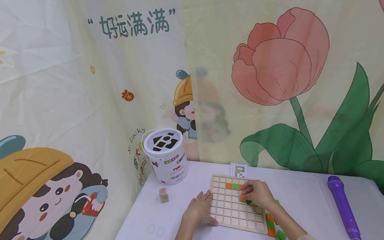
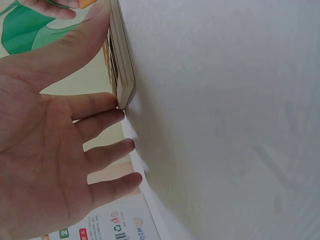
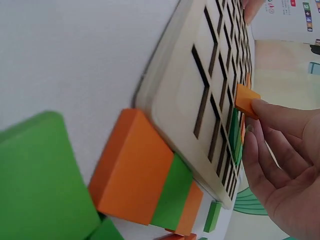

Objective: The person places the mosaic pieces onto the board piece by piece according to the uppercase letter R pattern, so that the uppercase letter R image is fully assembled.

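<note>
White is shown across the counter (image 1: 149,224), on which a lidded bucket (image 1: 170,166) is stood at the back left, with two small wooden cubes (image 1: 163,198) placed in front of it. A gridded wooden board (image 1: 226,211) is laid near the middle; just behind it a patterned card (image 1: 236,169) is seen. Orange and green blocks (image 1: 270,224) are gathered along the board's right side, and a purple rod (image 1: 345,211) is laid well apart, farther right.

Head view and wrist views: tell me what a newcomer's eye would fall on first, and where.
Probably the big pink tulip on the backdrop, right of centre. Next, perhaps, the purple rod lying at the right of the white table. Then the gridded wooden board at lower centre, where the right hand pinches an orange block and the left hand touches the left side.
</note>
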`<state>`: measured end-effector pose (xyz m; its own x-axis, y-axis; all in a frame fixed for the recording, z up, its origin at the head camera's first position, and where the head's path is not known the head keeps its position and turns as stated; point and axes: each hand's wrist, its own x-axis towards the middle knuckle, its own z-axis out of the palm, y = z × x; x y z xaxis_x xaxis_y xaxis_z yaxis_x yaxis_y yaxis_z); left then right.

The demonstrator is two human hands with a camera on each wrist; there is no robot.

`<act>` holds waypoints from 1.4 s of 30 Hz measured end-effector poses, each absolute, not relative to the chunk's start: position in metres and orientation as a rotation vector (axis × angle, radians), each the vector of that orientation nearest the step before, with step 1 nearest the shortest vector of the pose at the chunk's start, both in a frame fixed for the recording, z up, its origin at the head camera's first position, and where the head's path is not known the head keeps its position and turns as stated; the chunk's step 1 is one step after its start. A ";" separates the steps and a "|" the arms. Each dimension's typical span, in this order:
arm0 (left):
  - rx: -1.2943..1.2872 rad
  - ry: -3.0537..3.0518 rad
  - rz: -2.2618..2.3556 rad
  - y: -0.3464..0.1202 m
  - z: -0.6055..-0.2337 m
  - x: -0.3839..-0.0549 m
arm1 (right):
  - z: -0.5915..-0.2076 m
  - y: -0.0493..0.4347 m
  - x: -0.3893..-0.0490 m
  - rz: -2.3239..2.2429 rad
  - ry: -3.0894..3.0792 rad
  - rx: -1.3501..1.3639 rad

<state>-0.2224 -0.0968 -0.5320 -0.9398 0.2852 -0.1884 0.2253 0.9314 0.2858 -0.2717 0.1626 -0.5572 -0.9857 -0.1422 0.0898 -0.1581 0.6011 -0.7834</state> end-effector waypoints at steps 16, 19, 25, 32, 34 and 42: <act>0.386 2.856 0.399 -0.096 -0.530 -0.223 | -0.561 0.160 -0.269 1.263 -2.814 0.337; 0.389 2.861 0.404 -0.096 -0.530 -0.223 | -0.560 0.164 -0.267 1.256 -2.804 0.306; 0.387 2.865 0.426 -0.096 -0.530 -0.223 | -0.555 0.183 -0.268 1.228 -2.776 0.247; 0.386 2.865 0.433 -0.097 -0.533 -0.225 | -0.553 0.208 -0.270 1.138 -2.792 0.175; 0.388 2.865 0.428 -0.097 -0.534 -0.225 | -0.555 0.213 -0.270 1.100 -2.807 0.165; 0.390 2.898 0.394 -0.099 -0.552 -0.229 | -0.557 0.228 -0.264 1.027 -2.902 0.151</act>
